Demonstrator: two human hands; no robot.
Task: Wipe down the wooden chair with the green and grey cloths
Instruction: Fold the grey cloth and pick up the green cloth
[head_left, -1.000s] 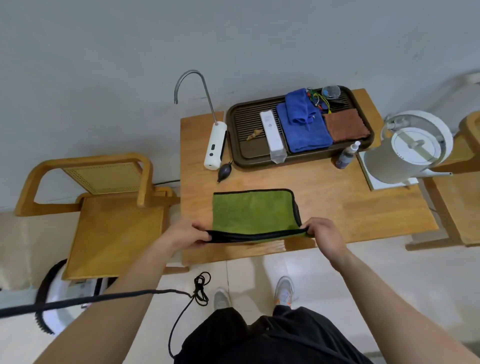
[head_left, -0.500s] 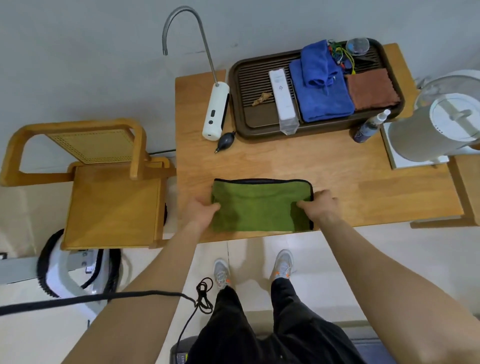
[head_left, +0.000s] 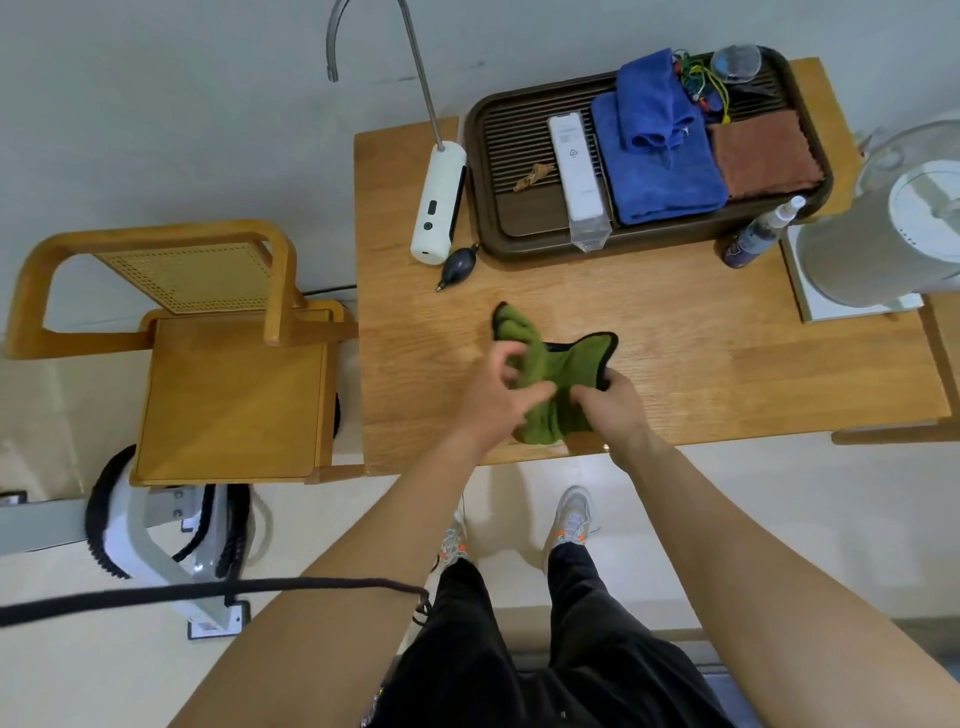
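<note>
The green cloth (head_left: 550, 374) with a black edge is bunched up near the front edge of the wooden table (head_left: 701, 364). My left hand (head_left: 498, 395) grips its left side, fingers curled into the folds. My right hand (head_left: 613, 405) pinches the right side of the same cloth. The wooden chair (head_left: 228, 395) with a cane back stands to the left of the table, apart from both hands. No grey cloth is visible.
A dark tray (head_left: 519, 208) at the table's back holds blue cloths (head_left: 660, 156), a brown cloth (head_left: 763, 153) and a white box. A white water dispenser (head_left: 436, 202), a spray bottle (head_left: 758, 234) and a kettle (head_left: 893, 234) stand nearby. A black cable (head_left: 208, 592) crosses the floor.
The cloth lay folded flat with a hand at each end. Both hands have come together at its middle and gathered it into a bunch.
</note>
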